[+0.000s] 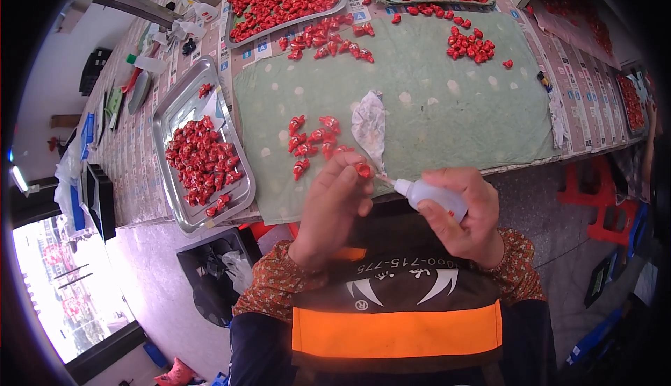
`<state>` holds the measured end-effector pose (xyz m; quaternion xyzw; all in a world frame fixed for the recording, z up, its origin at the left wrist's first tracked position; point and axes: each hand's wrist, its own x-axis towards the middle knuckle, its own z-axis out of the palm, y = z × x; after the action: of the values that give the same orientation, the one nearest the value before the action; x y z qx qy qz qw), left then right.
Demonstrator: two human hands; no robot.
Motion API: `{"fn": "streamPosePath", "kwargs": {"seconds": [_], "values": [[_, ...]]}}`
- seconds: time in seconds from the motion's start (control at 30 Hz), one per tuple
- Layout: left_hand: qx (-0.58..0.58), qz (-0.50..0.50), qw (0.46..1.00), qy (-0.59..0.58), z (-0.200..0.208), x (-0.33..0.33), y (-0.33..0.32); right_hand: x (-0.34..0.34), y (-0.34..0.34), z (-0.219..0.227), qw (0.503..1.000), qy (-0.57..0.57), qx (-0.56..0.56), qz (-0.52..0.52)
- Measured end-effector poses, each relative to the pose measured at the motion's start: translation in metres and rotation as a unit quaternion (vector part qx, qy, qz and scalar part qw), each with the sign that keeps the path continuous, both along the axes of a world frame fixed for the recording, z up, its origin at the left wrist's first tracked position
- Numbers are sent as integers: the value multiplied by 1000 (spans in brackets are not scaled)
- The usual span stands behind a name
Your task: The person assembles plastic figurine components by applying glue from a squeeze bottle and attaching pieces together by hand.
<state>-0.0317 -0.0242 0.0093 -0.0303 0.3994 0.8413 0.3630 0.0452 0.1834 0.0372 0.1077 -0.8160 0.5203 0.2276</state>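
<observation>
Far left, a bright opening in the wall (70,281), washed out by glare. Next, one silver metal tray (242,194), its glossy red pieces (196,156) too heaped to count. At the near edge of the white-spotted green cloth (454,124), the left hand (331,204) pinches one small red piece (363,170), partly hidden by closed fingertips. And the right hand (470,211) curls around one translucent white squeeze bottle (432,194), nozzle (402,187) near the piece; contact is hard to tell.

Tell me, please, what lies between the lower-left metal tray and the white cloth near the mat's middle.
In the head view, a cluster of red pieces lies between them, on the green mat.
</observation>
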Motion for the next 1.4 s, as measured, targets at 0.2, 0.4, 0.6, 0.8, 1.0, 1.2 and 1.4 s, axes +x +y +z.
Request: {"fn": "streamPosePath", "kwargs": {"seconds": [0.2,0.4,0.6,0.8,1.0,1.2,1.4], "values": [[-4,-2,1000,-14,-2,1,-3,-14,15,-15,966,-176,-186,-34],[-15,20,1000,-5,2,-6,-5,-27,15,-33,977,-171,-118,-36],[-23,20,1000,8,2,-10,-3,-31,12,-26,980,-151,101,-78],[-37,36,999,3,1,-10,-7,-41,30,-25,957,-139,199,-157],[-40,22,999,13,6,-11,-5,-71,101,-28,928,-84,236,-274],[-43,19,999,16,7,-10,-2,-103,130,-36,917,-40,283,-277],[-46,20,999,13,5,-10,-3,-114,126,-43,894,-60,334,-293]]}}
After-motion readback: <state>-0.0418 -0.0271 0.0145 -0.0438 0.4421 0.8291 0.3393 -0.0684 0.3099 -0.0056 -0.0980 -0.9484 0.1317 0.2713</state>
